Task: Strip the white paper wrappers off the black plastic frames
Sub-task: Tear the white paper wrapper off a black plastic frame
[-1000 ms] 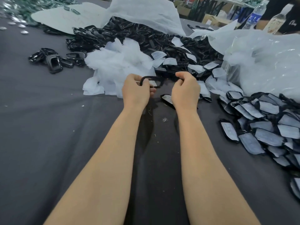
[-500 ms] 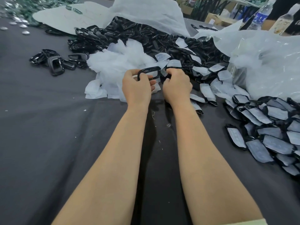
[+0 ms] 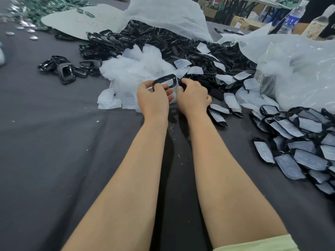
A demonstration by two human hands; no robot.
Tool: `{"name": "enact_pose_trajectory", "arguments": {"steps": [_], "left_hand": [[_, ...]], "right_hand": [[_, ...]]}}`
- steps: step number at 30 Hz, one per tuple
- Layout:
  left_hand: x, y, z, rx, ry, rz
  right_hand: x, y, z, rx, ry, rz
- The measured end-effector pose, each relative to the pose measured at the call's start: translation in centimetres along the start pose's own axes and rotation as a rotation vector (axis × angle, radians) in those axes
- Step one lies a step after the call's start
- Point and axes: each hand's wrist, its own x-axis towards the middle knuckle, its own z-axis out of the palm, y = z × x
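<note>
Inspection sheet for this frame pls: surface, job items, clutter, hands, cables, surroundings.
Surface: dark cloth-covered table, a few light specks on it.
Job's things: one bare black frame in hand; wrapped frames heaped at right; stripped wrappers piled ahead; bare frames heap behind them.
Clutter: small group of frames at left; clear plastic bag at right; white sheet at back.
Hands: left hand grips the bare black frame; right hand curled beside it, contents hidden.
Cables: nothing seen.
Surroundings: water bottle and cardboard boxes beyond the table.
</note>
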Motion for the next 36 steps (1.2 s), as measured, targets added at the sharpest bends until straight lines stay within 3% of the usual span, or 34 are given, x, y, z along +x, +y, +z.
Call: {"name": "enact_pose_trajectory", "arguments": {"steps": [6,10,13,17,23,28,36], "left_hand": [[-0.1,-0.1,0.1,0.035,-0.020,0.009],[-0.8,-0.1,0.1,0.119,-0.058,0.038],[-1.4,-0.3,-0.2,0.174,-0.085,0.066],[-1.7,-0.8,-0.9,0.211,-0.132,0.063],[-1.2,-0.6,-1.1,0.228,-0.193,0.026],[-1.2,-0.6,-1.1,0.246,-0.192,0.028],[-1.3,-0.4,-1.0,0.252,-0.182,0.022]], "right_hand": [[-0.8,0.8,-0.8,0.446,0.263,-0.006],[-2.0,1.7,-1.7,0.814,0.194,0.075],[-3.0,2.2,-1.9,0.938,0.148,0.076],[-3.9,2.4,-1.5,0.992,0.089,0.065],[-4.1,2.3,-1.5,1.036,0.171,0.104],[-4.3,2.0,-1.8,1.187,0.116,0.128],[-4.1,2.0,-1.4,1.091,0.072,0.095]]}}
